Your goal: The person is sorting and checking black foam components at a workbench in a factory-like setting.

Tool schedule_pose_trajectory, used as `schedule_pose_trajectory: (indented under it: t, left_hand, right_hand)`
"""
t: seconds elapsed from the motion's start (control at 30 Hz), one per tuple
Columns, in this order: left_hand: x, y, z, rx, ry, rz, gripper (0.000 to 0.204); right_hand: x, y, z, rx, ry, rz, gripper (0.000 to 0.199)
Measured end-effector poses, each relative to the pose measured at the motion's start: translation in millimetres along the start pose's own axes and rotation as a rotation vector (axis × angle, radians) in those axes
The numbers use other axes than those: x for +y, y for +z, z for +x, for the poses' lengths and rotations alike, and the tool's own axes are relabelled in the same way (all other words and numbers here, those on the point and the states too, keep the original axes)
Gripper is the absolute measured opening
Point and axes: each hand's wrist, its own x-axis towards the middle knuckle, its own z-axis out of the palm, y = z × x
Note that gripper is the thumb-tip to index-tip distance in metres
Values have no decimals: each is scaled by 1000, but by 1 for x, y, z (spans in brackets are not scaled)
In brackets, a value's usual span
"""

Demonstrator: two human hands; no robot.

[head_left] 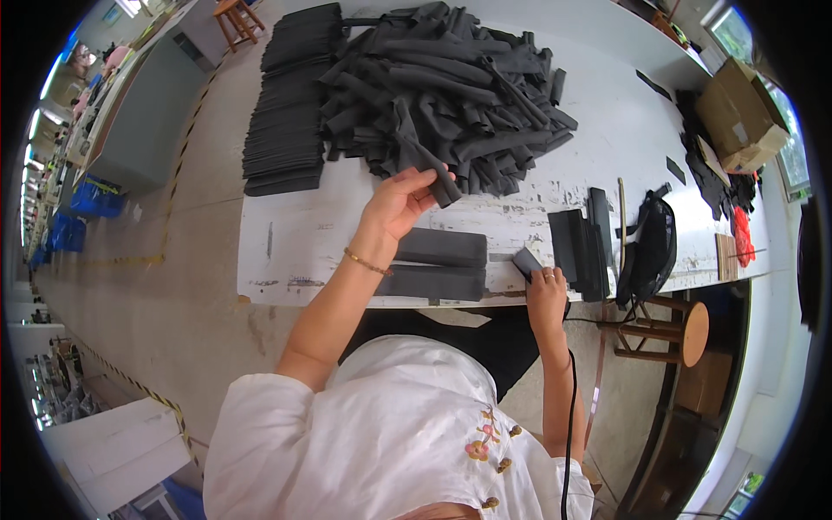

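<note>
My left hand [400,204] pinches the near end of a dark grey fabric strip [445,186] between thumb and fingers. The strip slopes up into a large loose pile of similar strips [442,82]. At the table's front edge, my right hand [546,295] closes on a small dark flat piece [525,261], whose kind I cannot make out. Between my arms two flat dark panels [442,248] lie side by side. To the right of my right hand, several dark strips [581,247] lie overlapping.
A tall row of stacked dark pieces [290,104] stands left of the pile on the white table [269,217]. On the right are a thin stick [621,225], a black bag [652,243], a cardboard box [737,117] and a wooden stool [693,334]. A black cord [569,451] runs along my right arm.
</note>
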Motion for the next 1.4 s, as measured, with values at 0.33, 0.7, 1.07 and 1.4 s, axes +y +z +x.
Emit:
schedule_pose_trajectory:
  t: [0.33, 0.7, 1.07, 1.4]
  left_hand:
    - [1, -3, -7, 60, 39, 7, 20]
    - [-1, 0, -12, 123, 29, -53, 19]
    - [1, 9, -24, 103, 40, 33, 25]
    - [-3, 20, -34, 26, -18, -5, 26]
  right_hand:
    - [2, -14, -2, 103, 155, 378, 17]
    - [-84, -73, 66, 73, 264, 859, 38]
    - [-123, -73, 86, 248, 57, 695, 39]
    - [-118, -71, 100, 483, -148, 265, 30]
